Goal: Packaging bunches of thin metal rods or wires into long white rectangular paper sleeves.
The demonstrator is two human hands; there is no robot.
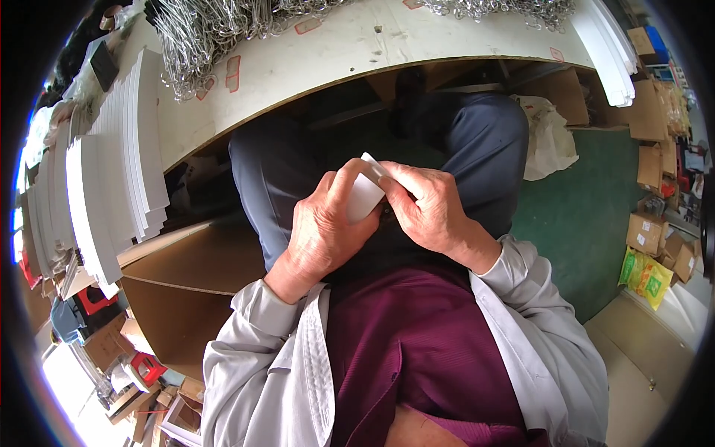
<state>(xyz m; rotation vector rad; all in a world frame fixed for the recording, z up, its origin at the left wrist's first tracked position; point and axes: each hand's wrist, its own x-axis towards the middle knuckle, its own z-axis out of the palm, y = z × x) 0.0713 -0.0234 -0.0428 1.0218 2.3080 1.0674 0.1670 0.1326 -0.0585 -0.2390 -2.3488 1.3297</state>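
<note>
Head view: at the frame's centre, the left hand (326, 222) and right hand (430, 207) both grasp a white piece (364, 198).

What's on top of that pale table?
Heaps of metal wire pieces lie on the pale table, with long white strips at both ends. Whatever lies under the heaps is covered, and the far side is out of frame.

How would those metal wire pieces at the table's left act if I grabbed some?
The wire pieces will probably snag, since their looped ends lie crowded together. Each is likely stiff, judging by the straight shafts, and perhaps slippery, given its shine.
</note>
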